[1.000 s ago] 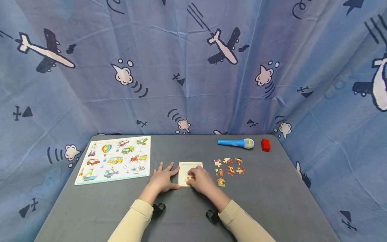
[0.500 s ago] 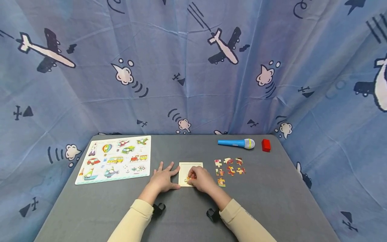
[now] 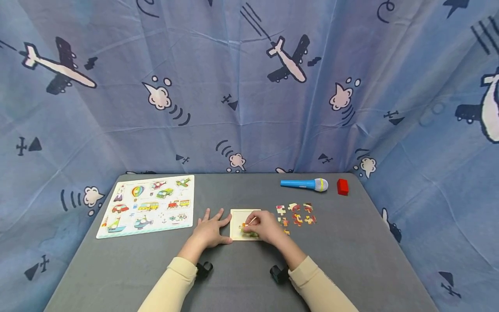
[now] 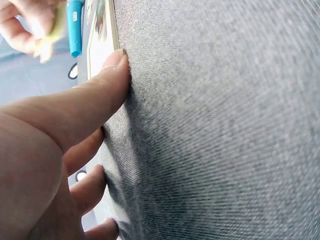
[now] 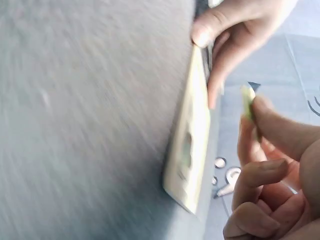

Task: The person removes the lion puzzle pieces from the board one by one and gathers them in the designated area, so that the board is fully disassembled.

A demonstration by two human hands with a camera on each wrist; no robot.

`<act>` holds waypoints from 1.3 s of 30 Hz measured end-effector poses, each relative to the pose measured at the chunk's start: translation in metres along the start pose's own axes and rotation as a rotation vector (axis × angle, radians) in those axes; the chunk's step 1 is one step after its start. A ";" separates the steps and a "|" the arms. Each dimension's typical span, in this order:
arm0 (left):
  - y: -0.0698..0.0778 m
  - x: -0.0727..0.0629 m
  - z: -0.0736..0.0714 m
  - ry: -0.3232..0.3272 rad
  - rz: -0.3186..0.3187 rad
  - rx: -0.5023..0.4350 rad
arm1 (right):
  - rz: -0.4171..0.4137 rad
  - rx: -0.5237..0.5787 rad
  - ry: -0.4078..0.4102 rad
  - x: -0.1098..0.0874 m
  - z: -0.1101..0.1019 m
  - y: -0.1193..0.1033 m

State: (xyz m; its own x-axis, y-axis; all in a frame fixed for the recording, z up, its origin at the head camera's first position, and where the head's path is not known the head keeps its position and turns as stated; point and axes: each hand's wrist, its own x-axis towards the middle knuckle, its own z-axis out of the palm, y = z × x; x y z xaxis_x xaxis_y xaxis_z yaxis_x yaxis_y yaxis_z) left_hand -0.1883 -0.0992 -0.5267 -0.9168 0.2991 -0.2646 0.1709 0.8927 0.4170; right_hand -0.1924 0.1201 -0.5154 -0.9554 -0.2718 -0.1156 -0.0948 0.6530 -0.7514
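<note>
A small square wooden puzzle tray (image 3: pixel 236 216) lies on the grey table. My left hand (image 3: pixel 208 230) rests flat to its left, fingers spread, thumb at the tray's near left corner. Over the tray, my right hand (image 3: pixel 266 226) pinches a jigsaw piece (image 5: pixel 247 102) between thumb and fingers; the right wrist view has this piece raised off the tray. Another jigsaw piece (image 3: pixel 251 235) shows in the tray's near right part, partly under the hand. To the right lie several loose jigsaw pieces (image 3: pixel 297 219); the nearest one is partly hidden by my right hand.
A white picture board (image 3: pixel 156 221) with printed vehicles lies at the left. Toward the back right are a blue toy microphone (image 3: pixel 298 184) and a red block (image 3: pixel 342 187). A blue curtain (image 3: pixel 218 108) with airplane prints hangs behind the table.
My right hand has come up and shifted right, lifting a jigsaw piece from the tray's near part. More of the tray's near right corner now shows. My left hand has stayed put.
</note>
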 end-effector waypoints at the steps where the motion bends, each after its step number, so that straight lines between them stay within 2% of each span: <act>1: 0.000 0.000 0.000 -0.002 -0.002 -0.001 | 0.008 0.005 0.004 -0.001 -0.003 0.000; 7: 0.003 -0.003 -0.002 -0.011 -0.006 0.002 | 0.007 0.037 0.031 -0.009 -0.022 0.003; 12: 0.003 -0.003 -0.002 -0.012 -0.002 -0.002 | -0.016 0.032 0.076 -0.016 -0.034 0.014; 22: 0.003 -0.003 -0.002 -0.004 -0.002 -0.015 | 0.085 0.055 0.161 -0.033 -0.061 0.038; 29: 0.002 -0.003 -0.002 -0.010 0.003 -0.013 | 0.078 0.024 0.216 -0.043 -0.079 0.056; 34: 0.003 -0.003 -0.002 -0.009 0.002 -0.015 | 0.082 0.012 0.221 -0.051 -0.086 0.073; 39: 0.003 -0.004 -0.002 -0.008 0.005 -0.014 | 0.134 -0.014 0.221 -0.059 -0.093 0.087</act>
State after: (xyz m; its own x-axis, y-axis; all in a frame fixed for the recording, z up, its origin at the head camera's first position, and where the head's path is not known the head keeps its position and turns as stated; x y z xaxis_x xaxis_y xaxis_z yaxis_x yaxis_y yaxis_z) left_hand -0.1854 -0.0988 -0.5225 -0.9129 0.3066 -0.2693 0.1706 0.8863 0.4306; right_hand -0.1702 0.2585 -0.5136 -0.9974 -0.0223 -0.0680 0.0345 0.6829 -0.7297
